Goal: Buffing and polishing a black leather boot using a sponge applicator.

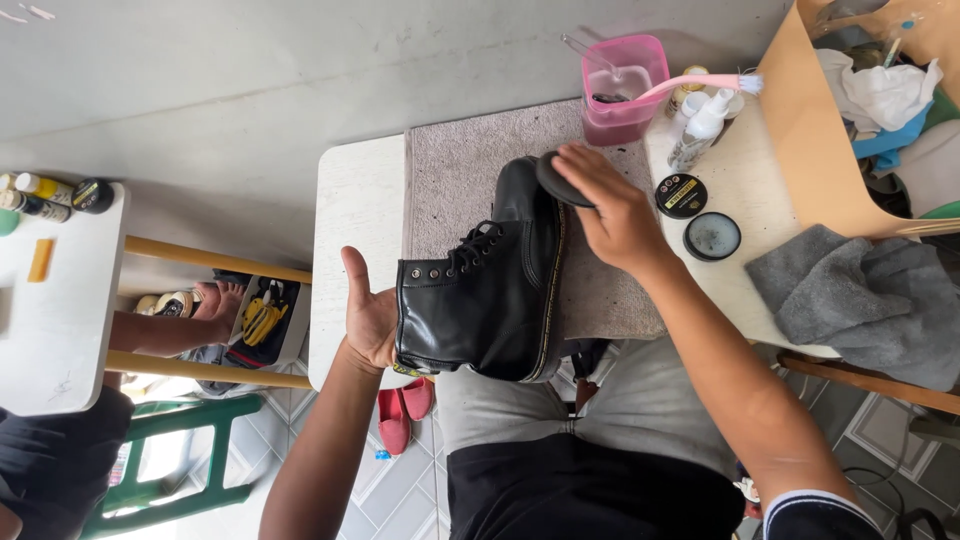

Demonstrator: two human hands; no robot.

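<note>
On grey mat (450, 170), glossy black laced boot (490, 300), left hand (368, 318) cupping its shaft, right hand (610, 215) clamped on dark applicator pad (556, 180)

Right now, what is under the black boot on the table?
The black boot lies on its side on a grey mat spread over the white table. The left hand steadies its top end. The mat beneath the boot is covered, so anything there is hidden.

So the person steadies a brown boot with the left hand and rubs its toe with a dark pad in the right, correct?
Not quite: the head view shows the boot is black, not brown. The left hand does steady it, and the right hand presses a dark pad on its toe.
</note>
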